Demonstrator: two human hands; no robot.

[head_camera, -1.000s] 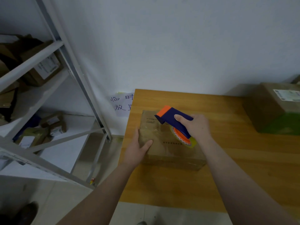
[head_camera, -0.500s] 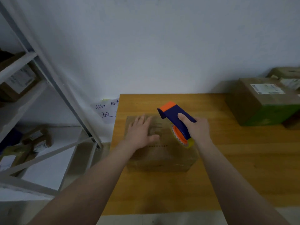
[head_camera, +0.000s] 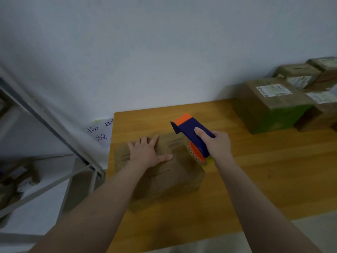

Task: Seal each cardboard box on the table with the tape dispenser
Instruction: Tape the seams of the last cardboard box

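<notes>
My right hand (head_camera: 218, 147) is clenched round the blue-and-orange tape dispenser (head_camera: 191, 131). Its tape roll is half hidden under my knuckles, and I cannot tell whether it touches the cardboard box (head_camera: 169, 178). That one box lies under my left hand (head_camera: 147, 154), which presses flat on it with fingers spread. The box's print is too blurred to read. Well right of the dispenser, four more boxes (head_camera: 269, 105) crowd the table (head_camera: 255, 179), the outermost cut off by the frame.

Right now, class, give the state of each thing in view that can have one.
box, closed, flaps down under left hand.
left hand, flat, pressing on box.
right hand, grips dispenser.
dispenser, held tilted over box's right end.
far boxes, closed, labelled.
</notes>
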